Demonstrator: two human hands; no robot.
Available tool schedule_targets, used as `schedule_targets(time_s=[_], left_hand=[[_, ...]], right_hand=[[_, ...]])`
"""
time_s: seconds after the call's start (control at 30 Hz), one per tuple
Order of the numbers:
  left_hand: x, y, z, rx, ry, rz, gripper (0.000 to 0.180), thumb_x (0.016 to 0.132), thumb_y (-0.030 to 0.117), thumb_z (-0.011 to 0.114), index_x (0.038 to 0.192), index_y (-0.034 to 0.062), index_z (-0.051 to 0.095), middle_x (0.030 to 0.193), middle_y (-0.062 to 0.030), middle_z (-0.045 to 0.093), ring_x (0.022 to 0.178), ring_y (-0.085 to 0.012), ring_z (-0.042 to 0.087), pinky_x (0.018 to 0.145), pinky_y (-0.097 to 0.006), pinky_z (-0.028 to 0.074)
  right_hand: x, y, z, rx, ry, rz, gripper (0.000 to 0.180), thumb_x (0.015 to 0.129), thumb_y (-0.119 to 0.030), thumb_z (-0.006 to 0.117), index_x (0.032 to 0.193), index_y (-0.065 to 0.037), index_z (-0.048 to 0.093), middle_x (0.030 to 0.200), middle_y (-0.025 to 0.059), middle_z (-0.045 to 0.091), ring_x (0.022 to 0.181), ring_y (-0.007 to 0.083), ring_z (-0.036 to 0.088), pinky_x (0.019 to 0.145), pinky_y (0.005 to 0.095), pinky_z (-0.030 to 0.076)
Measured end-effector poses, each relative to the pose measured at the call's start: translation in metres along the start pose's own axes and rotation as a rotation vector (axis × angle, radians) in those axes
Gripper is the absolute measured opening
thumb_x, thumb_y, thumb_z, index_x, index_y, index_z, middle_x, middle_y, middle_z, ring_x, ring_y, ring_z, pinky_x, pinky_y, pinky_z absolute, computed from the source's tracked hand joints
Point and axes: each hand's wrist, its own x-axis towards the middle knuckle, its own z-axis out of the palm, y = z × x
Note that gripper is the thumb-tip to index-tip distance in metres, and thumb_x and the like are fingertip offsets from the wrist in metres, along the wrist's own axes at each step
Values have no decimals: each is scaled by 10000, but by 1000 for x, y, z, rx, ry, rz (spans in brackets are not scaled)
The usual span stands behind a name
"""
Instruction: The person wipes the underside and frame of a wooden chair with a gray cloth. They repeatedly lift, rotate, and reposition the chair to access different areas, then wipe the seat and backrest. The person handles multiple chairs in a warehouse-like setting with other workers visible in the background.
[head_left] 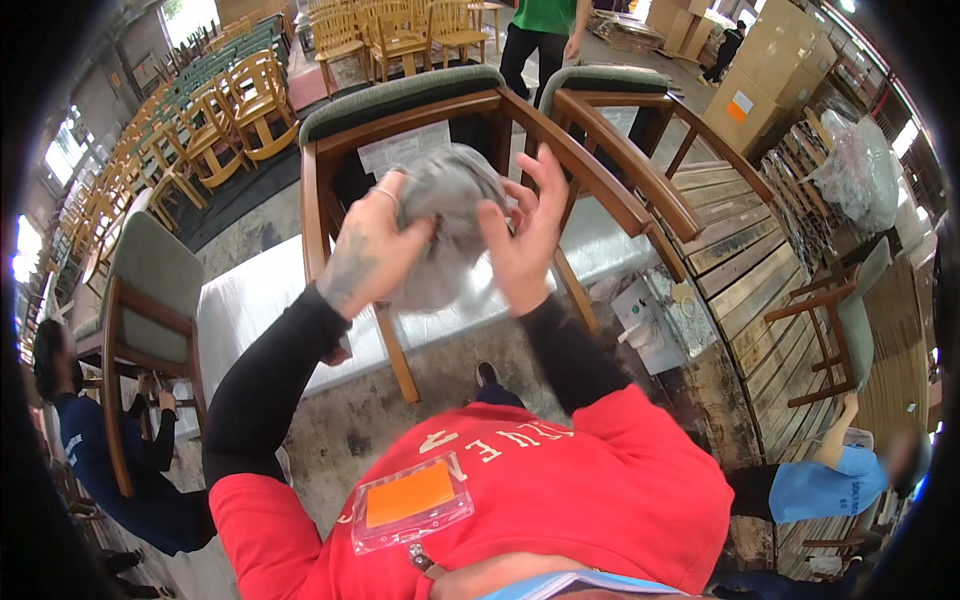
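**Grey wad in hand over a tipped chair**

Desk (255, 295) first: long, silver-covered, running beneath the landmark, the tipped brown-framed chair (562, 150). Chair's dark underside faces the person. Grey wad (455, 185), probably cloth, held in front of that underside; blur hides its folds. Left hand (365, 245) grips the wad between thumb and fingers. Right hand (525, 240) at its right edge, fingers loosely spread, two raised clear; whether the others touch cannot be told. Judgement: handling would go better with the loose lower part gathered into one compact pad, left grip kept firm, and hanging folds held off the chair's legs.

Containers. Cartons (790, 65) stacked beyond the chair, to its right; contents unseen. Clear plastic bag (850, 180), right of the chair, around something pale, unidentified. Badge sleeve (420, 525), nearer the person than the chair, holds an orange card (410, 492).
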Motion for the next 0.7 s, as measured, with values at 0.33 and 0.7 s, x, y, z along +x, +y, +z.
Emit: schedule_targets(time_s=[0.33,0.7], left_hand=[[35,-13,-19,362,-284,-356,501,947,361,643,1330,40,611,1288,-195,651,1269,-340,574,1061,-414,430],[-3,-73,-40,566,-89,-498,616,817,212,715,1381,35,543,1600,-220,286,1468,-406,323,1173,-459,324]], right_hand=[[-30,199,50,136,456,559,520,925,-167,690,1349,0,438,1384,176,471,1282,284,447,1095,430,343],[45,379,42,-722,510,153,604,785,-42,687,1348,-24,470,1347,272,484,1351,482,358,1140,542,282]])
